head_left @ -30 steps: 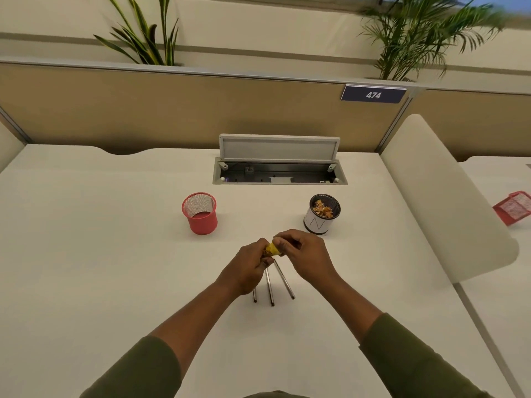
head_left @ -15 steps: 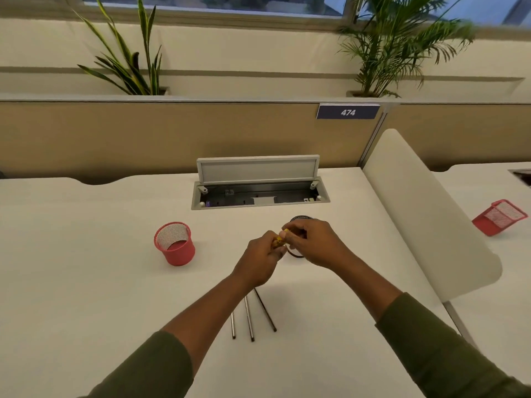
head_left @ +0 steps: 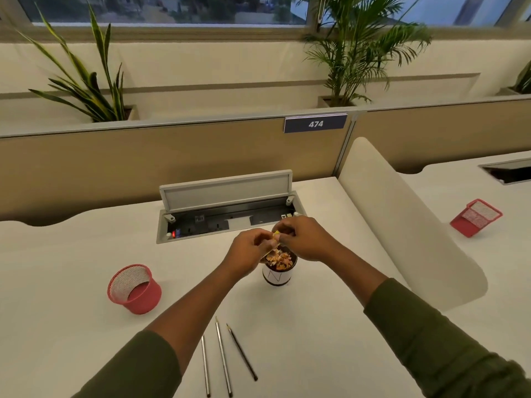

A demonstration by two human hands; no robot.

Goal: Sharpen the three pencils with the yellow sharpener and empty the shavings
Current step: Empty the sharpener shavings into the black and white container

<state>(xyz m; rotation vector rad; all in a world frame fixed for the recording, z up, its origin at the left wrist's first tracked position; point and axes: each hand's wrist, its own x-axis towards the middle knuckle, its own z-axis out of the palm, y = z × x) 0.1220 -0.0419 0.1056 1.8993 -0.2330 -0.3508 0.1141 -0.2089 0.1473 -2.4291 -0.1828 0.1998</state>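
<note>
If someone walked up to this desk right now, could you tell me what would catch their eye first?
Probably both hands, the left hand and right hand, pinching a small yellow sharpener right above a cup heaped with shavings, mid-desk. Next, the three pencils lying side by side near the front edge, and the red mesh pot standing to the left.

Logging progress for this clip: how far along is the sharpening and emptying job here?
Sharpening looks done: the three pencils lie on the desk, and the tips that show are pointed. Emptying is in hand: the left hand and right hand hold the yellow sharpener over the cup, which already contains shavings. What remains inside the sharpener cannot be seen.
</note>
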